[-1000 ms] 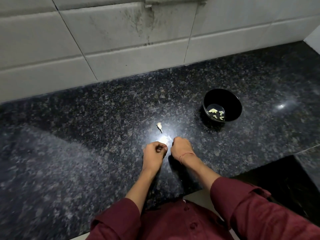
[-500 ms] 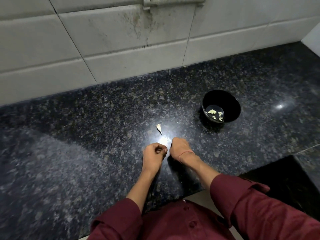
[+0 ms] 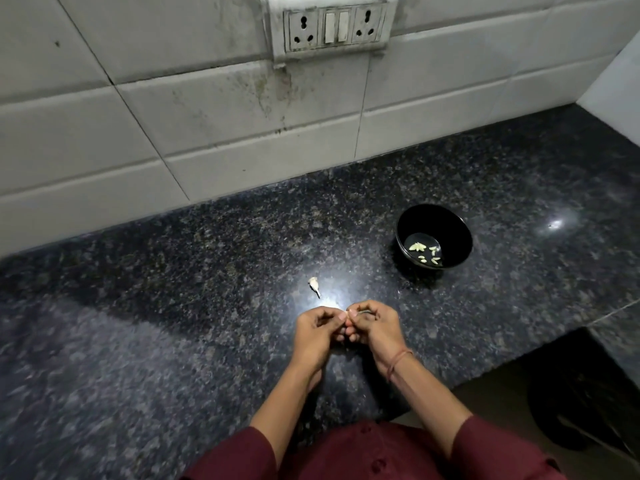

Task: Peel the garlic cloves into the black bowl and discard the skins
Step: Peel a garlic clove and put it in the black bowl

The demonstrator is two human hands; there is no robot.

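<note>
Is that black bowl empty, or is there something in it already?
Not empty. The black bowl stands upright on the counter, and a few pale peeled cloves lie on its bottom, far from filling it.

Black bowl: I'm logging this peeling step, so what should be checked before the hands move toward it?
1. Black bowl upright on the granite countertop, right of the hands: ok.
2. Peeled cloves lie inside the bowl: ok.
3. Left hand and right hand both pinch a small pale piece at their fingertips: ok.
4. That piece fully peeled: cannot tell.
5. Countertop between hands and bowl free of things: ok.
6. Garlic scrap lying on the countertop, not discarded: not ok.
</note>
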